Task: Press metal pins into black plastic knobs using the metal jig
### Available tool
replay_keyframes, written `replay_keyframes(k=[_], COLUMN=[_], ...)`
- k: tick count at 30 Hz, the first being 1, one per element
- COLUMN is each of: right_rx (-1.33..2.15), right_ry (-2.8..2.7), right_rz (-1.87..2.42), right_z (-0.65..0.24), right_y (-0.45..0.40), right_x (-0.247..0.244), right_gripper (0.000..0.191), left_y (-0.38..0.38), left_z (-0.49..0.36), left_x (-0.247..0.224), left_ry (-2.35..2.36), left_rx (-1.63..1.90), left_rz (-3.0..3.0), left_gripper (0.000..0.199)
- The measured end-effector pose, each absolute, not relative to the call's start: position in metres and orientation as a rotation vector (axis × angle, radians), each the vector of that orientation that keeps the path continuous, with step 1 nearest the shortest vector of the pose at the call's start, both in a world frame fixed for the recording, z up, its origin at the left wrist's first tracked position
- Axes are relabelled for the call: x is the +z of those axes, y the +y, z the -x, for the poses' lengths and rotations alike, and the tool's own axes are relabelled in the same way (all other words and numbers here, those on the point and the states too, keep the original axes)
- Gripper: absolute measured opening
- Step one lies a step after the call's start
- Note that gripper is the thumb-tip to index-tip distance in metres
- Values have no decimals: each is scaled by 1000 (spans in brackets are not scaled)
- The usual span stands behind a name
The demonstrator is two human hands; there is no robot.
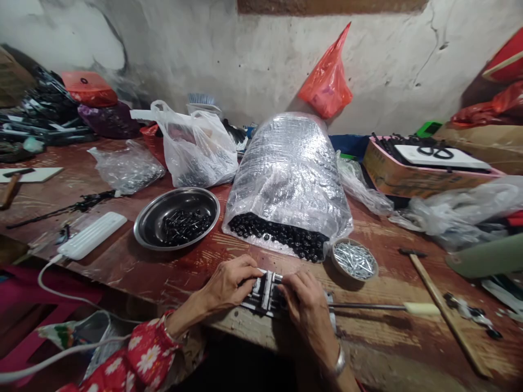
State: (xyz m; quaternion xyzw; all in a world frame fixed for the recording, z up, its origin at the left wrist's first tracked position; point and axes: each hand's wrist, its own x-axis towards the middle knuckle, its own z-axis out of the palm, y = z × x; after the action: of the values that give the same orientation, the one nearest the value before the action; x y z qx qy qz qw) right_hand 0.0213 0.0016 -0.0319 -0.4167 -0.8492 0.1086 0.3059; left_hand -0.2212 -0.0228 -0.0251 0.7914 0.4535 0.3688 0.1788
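A small metal fixture (266,291) with dark slots and pale raised bars lies at the table's front edge. My left hand (233,280) is at its left side, thumb and fingers pressed together at the bars; whatever they pinch is too small to name. Over the right side bends my right hand (305,299), its fingers curled closed, and their tips hide what is in them. A rod with a cream handle (420,308) reaches out to the right from the fixture. Beyond the hands, a clear bubble-lined bag (290,169) spills small black round parts (281,234).
Left stands a steel bowl (141,231) of black pieces, beside a white power strip (93,235) with a cable. A small bowl (354,260) of metal pins stands right, near a hammer (445,310). Plastic bags (196,147) and a cardboard box (388,169) line the back.
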Motion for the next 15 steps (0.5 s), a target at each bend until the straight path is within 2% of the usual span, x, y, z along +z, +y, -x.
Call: replay_keyframes(k=[4, 15], right_rx=[272, 563], right_ry=[-2243, -2082], right_rz=[1190, 1213], right_z=[-17, -18], right_y=[0, -1], right_x=[-34, -26], right_gripper=[12, 7], left_y=[-22, -22], left_z=[223, 210], left_x=[-29, -26], left_ry=[1302, 1483], left_rx=[1063, 1031], left_rz=[-2214, -1935], left_gripper=[26, 15])
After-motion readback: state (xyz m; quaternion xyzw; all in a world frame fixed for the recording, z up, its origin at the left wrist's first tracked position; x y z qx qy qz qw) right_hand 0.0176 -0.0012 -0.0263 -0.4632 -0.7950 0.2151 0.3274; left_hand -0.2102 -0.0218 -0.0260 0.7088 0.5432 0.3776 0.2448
